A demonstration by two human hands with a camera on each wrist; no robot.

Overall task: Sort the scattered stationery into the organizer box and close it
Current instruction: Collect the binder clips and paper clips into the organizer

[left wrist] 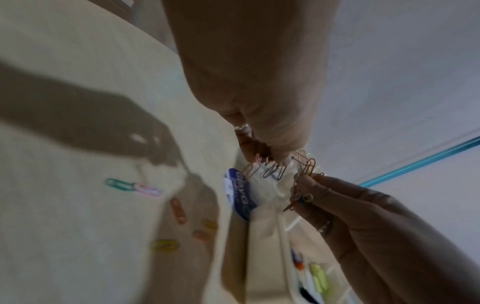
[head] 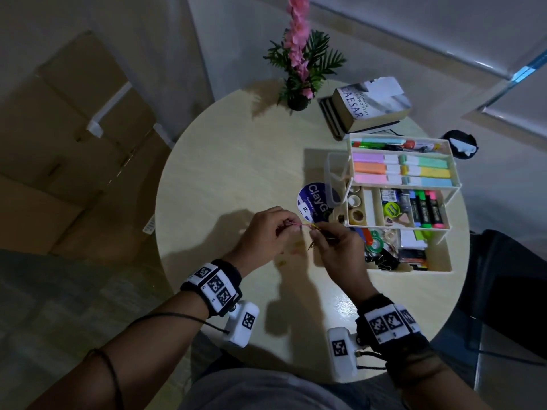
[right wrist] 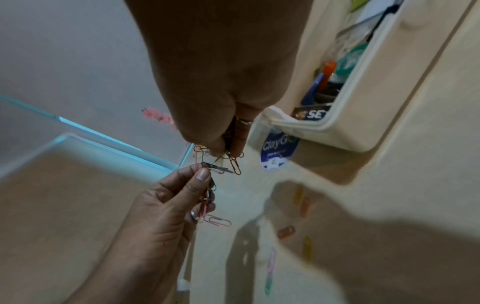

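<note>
While both hands pinch paper clips above the bench (head: 225,161), the organizer box (head: 444,263) stands open at the right.

Left hand (head: 263,232) has its grip closed on a small bunch of linked paper clips (left wrist: 270,170) — thumb and fingertips curled around them. Right hand (head: 334,247) grips a second bunch of clips (left wrist: 305,166), and the two bunches meet between the hands. More loose clips (left wrist: 135,186) lie on the bench under the hands, near a round blue sticker (head: 315,202). Tiers of the box are spread out, with highlighters (head: 402,170) in the upper tray. Behind it there are books (head: 370,105) and a pink flower plant (head: 299,57).
</note>
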